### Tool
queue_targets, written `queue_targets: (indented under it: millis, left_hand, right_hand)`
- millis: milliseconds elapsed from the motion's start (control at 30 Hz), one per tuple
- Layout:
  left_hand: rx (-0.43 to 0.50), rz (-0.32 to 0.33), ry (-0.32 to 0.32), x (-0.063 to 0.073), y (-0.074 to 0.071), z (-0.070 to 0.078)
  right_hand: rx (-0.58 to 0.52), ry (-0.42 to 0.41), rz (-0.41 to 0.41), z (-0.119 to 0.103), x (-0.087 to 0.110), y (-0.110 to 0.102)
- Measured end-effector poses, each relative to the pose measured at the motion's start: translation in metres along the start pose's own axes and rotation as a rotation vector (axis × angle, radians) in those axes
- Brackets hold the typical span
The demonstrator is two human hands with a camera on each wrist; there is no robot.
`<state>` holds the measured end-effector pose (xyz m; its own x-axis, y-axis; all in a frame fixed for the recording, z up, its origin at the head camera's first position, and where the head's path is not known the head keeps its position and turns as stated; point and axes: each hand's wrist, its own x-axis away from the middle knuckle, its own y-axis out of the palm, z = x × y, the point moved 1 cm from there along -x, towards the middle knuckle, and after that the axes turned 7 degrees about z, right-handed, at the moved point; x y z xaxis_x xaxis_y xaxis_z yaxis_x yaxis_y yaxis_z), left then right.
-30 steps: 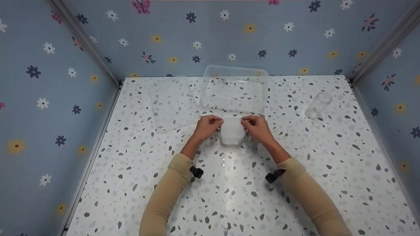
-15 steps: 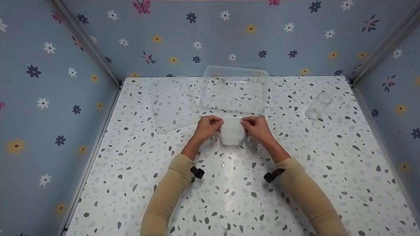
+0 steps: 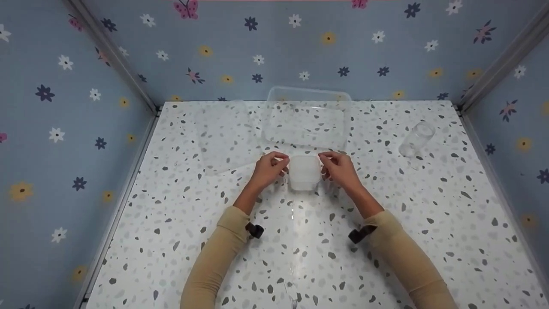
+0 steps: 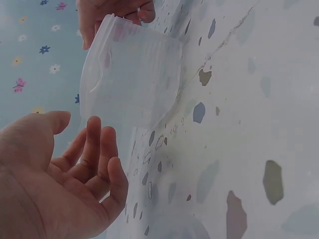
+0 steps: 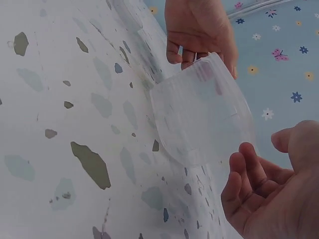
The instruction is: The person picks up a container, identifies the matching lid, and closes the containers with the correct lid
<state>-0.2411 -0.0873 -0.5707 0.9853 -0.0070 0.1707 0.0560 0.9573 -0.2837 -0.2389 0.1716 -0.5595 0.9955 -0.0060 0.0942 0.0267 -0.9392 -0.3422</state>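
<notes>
On the surface (image 3: 240, 274), a small container (image 3: 304, 175) sits midway between left hand (image 3: 268, 170) and right hand (image 3: 341, 170). Both hands hold nothing, fingers loosely parted.

No text, label, brand, number or sign could be read on the small translucent container (image 3: 305, 175), whether in the head view or in either wrist view. The large clear box (image 3: 306, 124), the flat clear sheet (image 3: 225, 137) and the clear jar (image 3: 417, 139) showed no legible lettering either. The patterned walls (image 3: 279, 43) and the speckled tabletop (image 3: 311, 266) likewise bore nothing that could be read as writing.
</notes>
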Motion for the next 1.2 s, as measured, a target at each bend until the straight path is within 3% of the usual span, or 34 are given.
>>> queue_targets:
  millis: [300,367,467,500,600,667,700,733,767,900,1200]
  left_hand:
    - [0.009,0.015,0.026,0.013,-0.004,-0.003]
    - [0.034,-0.015,0.07,0.002,-0.002,-0.025]
    - [0.026,-0.048,0.076,0.004,0.0,-0.027]
    - [0.036,-0.057,0.088,-0.003,0.002,-0.039]
    - [0.031,-0.069,0.069,-0.006,0.004,-0.043]
    - [0.051,-0.074,0.09,-0.023,0.008,-0.066]
    - [0.061,-0.076,0.09,-0.024,0.009,-0.068]
    - [0.059,-0.074,0.079,-0.017,0.007,-0.058]
    - [0.065,-0.072,0.075,-0.017,0.007,-0.057]
    - [0.064,-0.053,0.015,0.017,0.0,-0.01]
    - [0.054,-0.035,0.02,0.019,0.001,-0.006]
  right_hand:
    - [0.023,-0.008,0.0,-0.003,0.013,0.0]
    - [0.03,-0.01,-0.008,-0.003,0.016,0.001]
    - [0.037,-0.018,-0.013,-0.002,0.018,0.003]
    - [0.04,-0.019,-0.015,-0.001,0.019,0.003]
    - [0.034,-0.036,-0.019,0.0,0.021,0.005]
    - [0.034,-0.051,-0.023,0.001,0.022,0.005]
    - [0.035,-0.062,-0.024,0.001,0.022,0.005]
    - [0.032,-0.074,-0.023,0.002,0.021,0.006]
    - [0.033,-0.081,-0.023,0.003,0.021,0.006]
    - [0.043,-0.11,-0.016,0.004,0.021,0.006]
    - [0.039,-0.107,-0.011,0.005,0.018,0.006]
